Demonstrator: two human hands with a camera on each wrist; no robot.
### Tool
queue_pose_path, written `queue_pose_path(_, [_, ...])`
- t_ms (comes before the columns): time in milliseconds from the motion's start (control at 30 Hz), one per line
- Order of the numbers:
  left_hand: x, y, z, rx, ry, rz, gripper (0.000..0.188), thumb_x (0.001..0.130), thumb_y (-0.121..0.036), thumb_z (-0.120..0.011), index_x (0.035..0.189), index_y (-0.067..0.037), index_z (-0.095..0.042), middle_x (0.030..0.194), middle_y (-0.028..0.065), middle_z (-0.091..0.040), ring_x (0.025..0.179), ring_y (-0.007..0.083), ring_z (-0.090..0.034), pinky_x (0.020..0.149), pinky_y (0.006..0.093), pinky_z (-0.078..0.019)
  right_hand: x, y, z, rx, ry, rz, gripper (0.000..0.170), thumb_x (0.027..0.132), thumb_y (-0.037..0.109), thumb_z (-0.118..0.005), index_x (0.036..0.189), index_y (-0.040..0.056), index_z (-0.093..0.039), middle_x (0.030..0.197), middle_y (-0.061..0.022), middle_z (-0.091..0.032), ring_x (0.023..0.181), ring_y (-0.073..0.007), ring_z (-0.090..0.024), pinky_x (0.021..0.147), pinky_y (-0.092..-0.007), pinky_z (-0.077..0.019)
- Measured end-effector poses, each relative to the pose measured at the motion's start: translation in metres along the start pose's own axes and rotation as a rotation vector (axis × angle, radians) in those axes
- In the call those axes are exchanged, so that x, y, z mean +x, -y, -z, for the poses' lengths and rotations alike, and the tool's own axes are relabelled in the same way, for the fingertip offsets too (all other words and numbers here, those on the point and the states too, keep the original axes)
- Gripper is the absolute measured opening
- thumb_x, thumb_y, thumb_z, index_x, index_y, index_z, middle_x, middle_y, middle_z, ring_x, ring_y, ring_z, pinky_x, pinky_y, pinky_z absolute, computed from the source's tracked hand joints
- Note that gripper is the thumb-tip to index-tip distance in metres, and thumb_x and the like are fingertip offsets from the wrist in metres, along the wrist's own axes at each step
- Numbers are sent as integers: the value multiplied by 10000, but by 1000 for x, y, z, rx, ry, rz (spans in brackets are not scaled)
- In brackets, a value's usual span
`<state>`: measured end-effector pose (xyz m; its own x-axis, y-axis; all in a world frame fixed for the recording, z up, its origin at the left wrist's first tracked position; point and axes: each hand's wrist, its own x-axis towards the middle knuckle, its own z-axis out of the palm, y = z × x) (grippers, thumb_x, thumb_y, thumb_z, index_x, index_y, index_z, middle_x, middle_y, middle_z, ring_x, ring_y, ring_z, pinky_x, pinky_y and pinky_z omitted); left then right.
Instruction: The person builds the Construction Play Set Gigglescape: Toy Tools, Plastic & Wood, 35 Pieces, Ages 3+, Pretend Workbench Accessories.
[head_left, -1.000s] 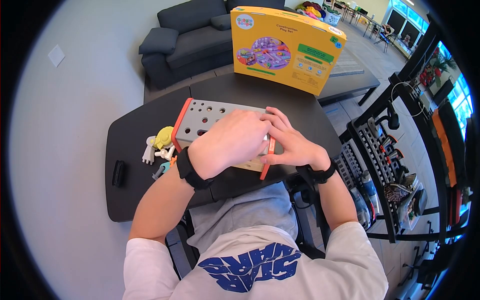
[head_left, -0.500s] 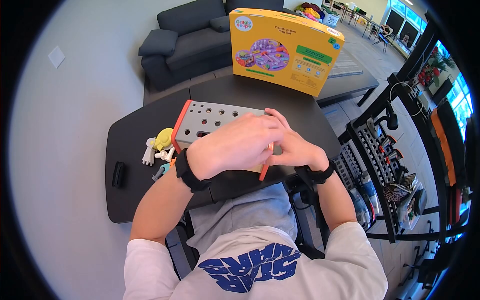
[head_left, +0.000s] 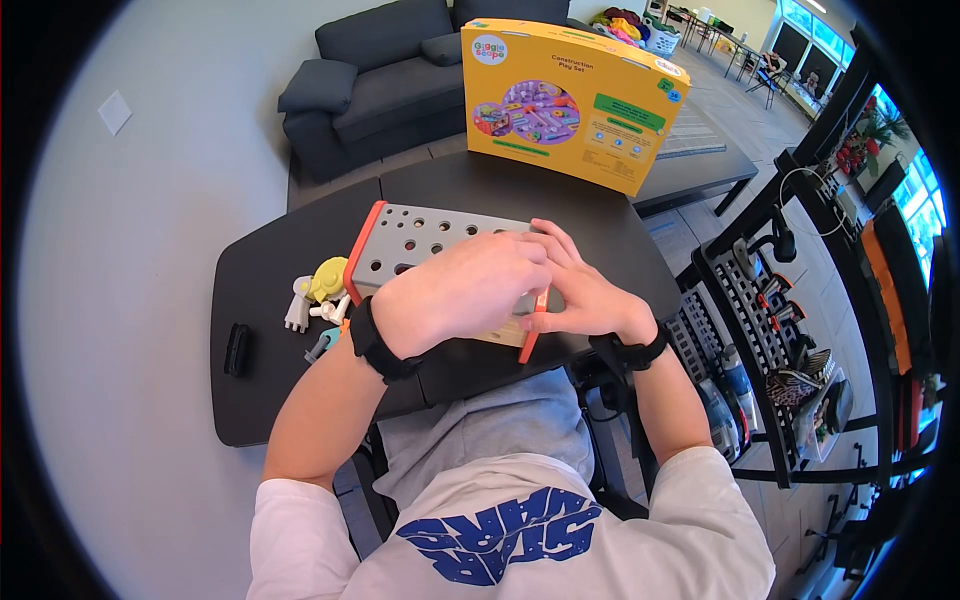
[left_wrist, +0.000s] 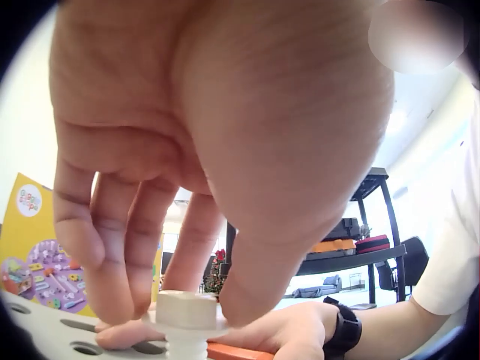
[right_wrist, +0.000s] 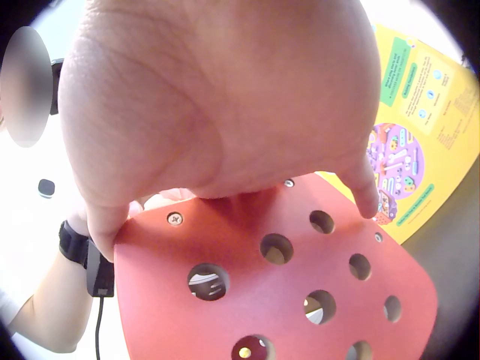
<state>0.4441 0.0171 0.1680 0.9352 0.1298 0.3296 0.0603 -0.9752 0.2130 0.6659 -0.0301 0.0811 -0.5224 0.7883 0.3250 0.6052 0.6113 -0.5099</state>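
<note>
A toy workbench box (head_left: 400,235) with a grey perforated top, red end panels and a wooden side stands on the dark table. Over its right part my left hand (head_left: 465,290) pinches a white toy bolt (left_wrist: 187,311) between thumb and fingers. The bolt stands upright at the grey top, its threaded shank below the head; the head view hides it behind the hand. My right hand (head_left: 585,290) grips the box's right end, spanning the red end panel (right_wrist: 247,300), with thumb and a finger at opposite edges in the right wrist view.
Left of the box lie a yellow toy part (head_left: 327,278), white pieces (head_left: 298,303) and a teal and grey piece (head_left: 322,342). Farther left on the table is a black object (head_left: 237,348). A yellow play-set box (head_left: 570,105) stands behind; shelving (head_left: 760,330) is at the right.
My left hand has turned a little at the wrist, its fingers shifting slightly over the box's right end. My right hand and the box stay in place.
</note>
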Motion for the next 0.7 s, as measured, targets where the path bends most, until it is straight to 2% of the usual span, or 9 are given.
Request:
queue_pose_path(33, [0, 0, 3, 0, 0, 0, 160, 801, -34, -671, 959, -40, -696, 933, 129, -682, 928, 348, -667, 833, 434, -546, 0, 1, 1, 0, 0, 0, 816, 822, 530, -753, 1466, 100, -494, 1540, -152, -367, 1521, -422, -165, 1189, -540, -313])
queue_pose_path(100, [2, -1, 9, -137, 257, 136, 210, 786, 19, -664, 978, -60, -695, 978, 133, -676, 979, 352, -650, 856, 436, -536, 0, 4, 4, 23, 18, -20, 817, 815, 518, -760, 1468, 103, -496, 1546, -152, -361, 1524, -421, -159, 1189, -540, -315])
queue_pose_path(133, [2, -2, 8, -136, 256, 136, 210, 786, 19, -664, 978, -60, -695, 978, 133, -676, 979, 352, -650, 856, 436, -536, 0, 4, 4, 23, 18, -20, 817, 815, 518, -760, 1468, 103, -496, 1546, -152, -361, 1524, -421, -159, 1189, -540, -315])
queue_pose_path(200, [4, -6, 5, -113, 92, 26, 172, 804, -22, -671, 971, -55, -688, 952, 128, -678, 964, 354, -653, 844, 443, -535, 0, 1, 2, 20, 12, -2, 815, 810, 519, -762, 1460, 102, -501, 1549, -146, -359, 1525, -419, -158, 1187, -543, -320])
queue_pose_path(333, [2, -7, -6, 94, -161, 77, 146, 812, -62, -680, 957, -51, -681, 920, 131, -676, 935, 350, -660, 825, 444, -537, 0, 3, 2, 6, -4, -3, 810, 810, 525, -763, 1448, 95, -508, 1547, -145, -359, 1523, -418, -161, 1183, -546, -326])
queue_pose_path(400, [2, -9, -3, 115, 50, 291, 167, 810, -92, -687, 971, -48, -684, 968, 135, -668, 969, 342, -653, 831, 439, -537, 1, 7, 4, -19, 22, -24, 798, 814, 524, -762, 1437, 91, -516, 1549, -148, -358, 1524, -417, -160, 1181, -548, -328])
queue_pose_path(500, [3, -12, -1, 108, 176, 400, 186, 796, -77, -685, 980, -48, -692, 989, 131, -669, 1005, 330, -643, 849, 431, -534, 1, 8, 5, -19, 27, -42, 798, 820, 528, -757, 1440, 90, -512, 1548, -151, -358, 1526, -416, -157, 1180, -547, -329])
queue_pose_path(600, [-2, -12, -3, 40, 36, 210, 158, 782, -56, -692, 940, -48, -696, 950, 113, -666, 989, 318, -642, 836, 429, -536, 0, 5, 3, 9, 10, -33, 796, 824, 530, -750, 1442, 89, -511, 1546, -149, -360, 1525, -414, -159, 1180, -544, -330])
queue_pose_path(700, [-4, -1, -11, 50, 64, 64, 114, 765, -33, -708, 876, -48, -683, 894, 103, -648, 967, 313, -638, 851, 440, -529, 0, 2, 2, 2, 9, -25, 803, 816, 519, -754, 1447, 88, -509, 1547, -150, -361, 1526, -414, -158, 1180, -542, -331])
